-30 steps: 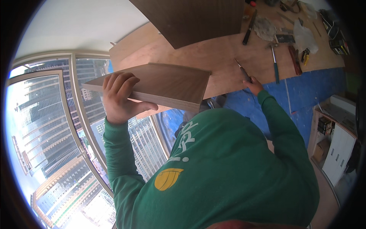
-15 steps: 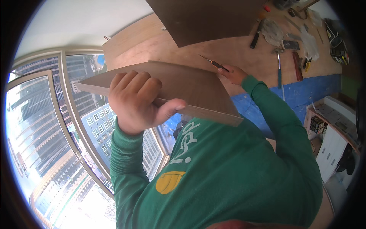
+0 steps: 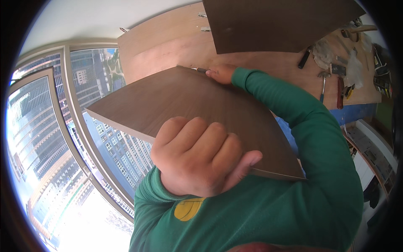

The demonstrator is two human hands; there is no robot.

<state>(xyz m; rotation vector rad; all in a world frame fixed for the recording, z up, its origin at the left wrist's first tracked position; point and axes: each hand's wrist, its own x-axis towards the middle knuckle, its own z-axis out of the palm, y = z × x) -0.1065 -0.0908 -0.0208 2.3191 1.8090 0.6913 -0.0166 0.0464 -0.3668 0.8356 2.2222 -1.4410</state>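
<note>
A brown wood panel [image 3: 126, 96] with pale edges is held tilted across my body over the front of the plywood worktop [image 3: 159, 42]. My left hand [image 3: 197, 155] is closed over its near edge, knuckles toward me and thumb at the right. Beyond the panel, my right hand [image 3: 220, 74] grips a slim pointed tool [image 3: 200, 69] with a dark handle, its metal tip at or very near the panel's far edge; whether it touches is hard to tell. A second dark panel [image 3: 273, 25] lies at the back, with small metal fittings [image 3: 205, 29] at its left.
At the worktop's right are a hammer [image 3: 323, 82], a black-handled tool [image 3: 304, 56], a red-handled tool [image 3: 340, 92], pliers and a plastic bag [image 3: 354, 69]. Blue sheeting [image 3: 352, 112] hangs below. Tall windows [image 3: 58, 113] line the left; a white cabinet [image 3: 362, 168] stands lower right.
The held panel has come closer and lower, with my left hand moving right and down. My right hand has swung leftward and up with the tool, to the panel's far edge.
</note>
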